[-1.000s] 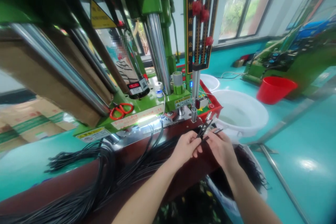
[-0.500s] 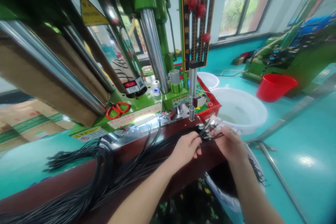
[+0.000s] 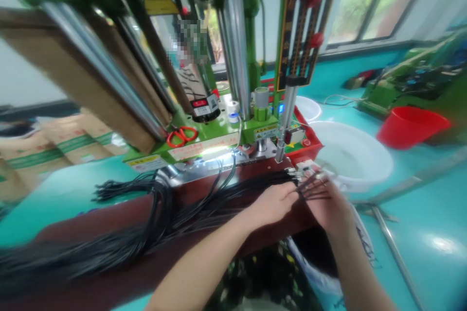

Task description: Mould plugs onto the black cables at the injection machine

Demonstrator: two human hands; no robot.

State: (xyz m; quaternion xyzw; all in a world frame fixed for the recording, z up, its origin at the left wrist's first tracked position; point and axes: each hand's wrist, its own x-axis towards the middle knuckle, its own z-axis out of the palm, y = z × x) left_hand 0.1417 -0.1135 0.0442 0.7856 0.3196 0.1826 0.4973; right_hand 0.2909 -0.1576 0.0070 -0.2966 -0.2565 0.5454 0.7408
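Note:
Near the right end of a dark red bench (image 3: 120,279), my left hand (image 3: 279,201) is closed on a few thin black cables (image 3: 310,189). My right hand (image 3: 328,201) is just to its right, with the cable ends across its palm and fingers; motion blurs its fingertips. A long bundle of black cables (image 3: 156,214) runs left along the bench, its light-coloured ends lying just behind my hands. Behind the bench rises a green press (image 3: 215,129) with steel columns. Orange-handled scissors (image 3: 181,136) rest on its base.
A white tub (image 3: 352,155) and a red bucket (image 3: 412,126) stand on the floor to the right. A lined bin (image 3: 361,233) is below my right hand. A steel post (image 3: 287,121) rises behind my hands. Through the press, part of another person's striped clothing (image 3: 191,82) shows.
The view has shifted, so the press and bench appear farther right. The cables between my hands now fan out across my right palm.

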